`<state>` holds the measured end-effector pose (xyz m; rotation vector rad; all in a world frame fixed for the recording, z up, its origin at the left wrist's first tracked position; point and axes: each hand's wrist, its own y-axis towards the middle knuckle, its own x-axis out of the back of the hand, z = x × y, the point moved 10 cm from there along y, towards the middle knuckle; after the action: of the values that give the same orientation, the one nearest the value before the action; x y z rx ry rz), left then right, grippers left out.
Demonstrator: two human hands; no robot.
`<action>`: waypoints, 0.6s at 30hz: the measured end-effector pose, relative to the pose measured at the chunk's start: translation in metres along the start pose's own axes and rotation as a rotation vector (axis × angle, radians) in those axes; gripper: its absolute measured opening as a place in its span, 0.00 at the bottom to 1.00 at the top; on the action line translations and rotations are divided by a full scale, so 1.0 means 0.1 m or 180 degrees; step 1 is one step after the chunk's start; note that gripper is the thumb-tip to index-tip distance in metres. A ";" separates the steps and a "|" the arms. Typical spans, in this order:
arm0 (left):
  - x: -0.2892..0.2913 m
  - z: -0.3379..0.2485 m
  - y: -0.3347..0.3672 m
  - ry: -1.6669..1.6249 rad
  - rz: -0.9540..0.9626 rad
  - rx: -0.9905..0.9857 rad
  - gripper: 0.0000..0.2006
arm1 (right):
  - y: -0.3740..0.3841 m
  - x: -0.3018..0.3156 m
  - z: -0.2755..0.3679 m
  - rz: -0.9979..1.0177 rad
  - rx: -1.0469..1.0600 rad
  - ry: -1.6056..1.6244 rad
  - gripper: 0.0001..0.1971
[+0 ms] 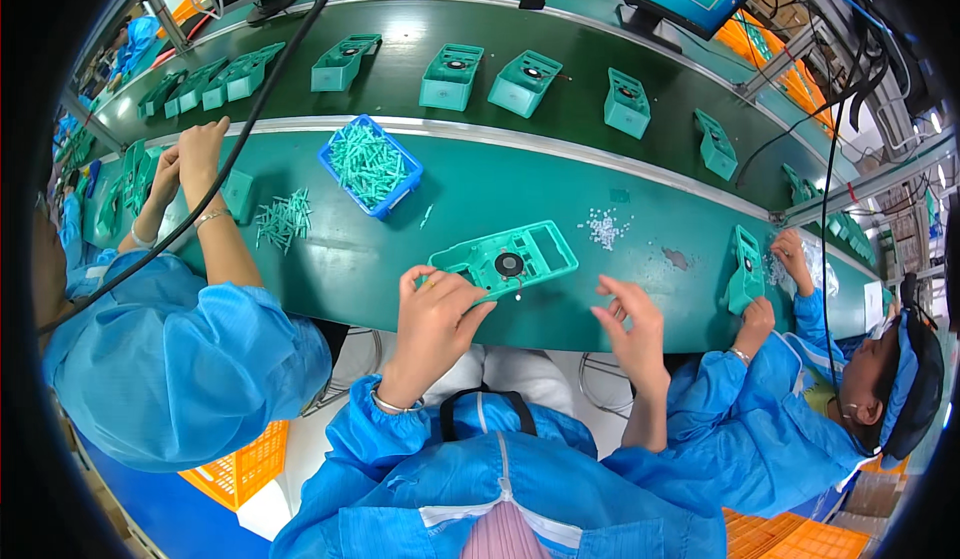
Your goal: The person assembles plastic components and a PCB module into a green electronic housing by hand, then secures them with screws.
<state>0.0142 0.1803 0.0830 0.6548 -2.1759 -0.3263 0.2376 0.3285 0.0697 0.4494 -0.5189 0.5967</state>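
Note:
In front of me a green plastic housing (548, 249) lies at a slant on the green bench, with a round black part like a small speaker (508, 264) in its middle. A short wire with a small white end (518, 296) hangs at its near edge. My left hand (432, 321) grips the housing's left end, fingers over the rim. Just right of the housing my right hand (636, 331) is held up, thumb and forefinger apart, with nothing visible between them. Beyond it lies a scatter of small white pieces (604, 228).
A blue bin (402, 197) of green sticks stands behind the housing, with a loose stick pile (284, 219) to its left. Farther back, a dark green belt (390, 89) carries similar housings. Co-workers in blue sit on both sides; a black cable (270, 99) crosses the left.

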 end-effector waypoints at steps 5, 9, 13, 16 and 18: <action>-0.30 -0.08 -0.12 0.0595 -0.0002 -0.0606 0.07 | 0.10 -0.09 0.36 0.0051 0.0348 -0.0097 0.23; -0.35 -0.14 -0.14 0.0604 -0.0133 -0.0690 0.10 | 0.47 -0.34 0.81 0.0135 0.0726 -0.0001 0.19; -0.13 -0.10 -0.15 0.0224 -0.0248 -0.0793 0.13 | 1.04 -0.92 1.27 0.0521 0.1266 -0.0082 0.11; 0.03 -0.04 -0.19 0.0199 -0.0159 -0.0781 0.13 | 1.54 -1.50 1.38 0.0939 0.1159 -0.0036 0.07; 0.05 0.00 -0.21 0.0167 -0.0119 -0.0820 0.14 | 1.85 -1.77 1.33 0.0984 0.1183 -0.0005 0.06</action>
<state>0.0181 0.1604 0.0771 0.5526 -2.0291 -0.5915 -0.0474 0.3219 0.1171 0.7280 -0.4829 0.9981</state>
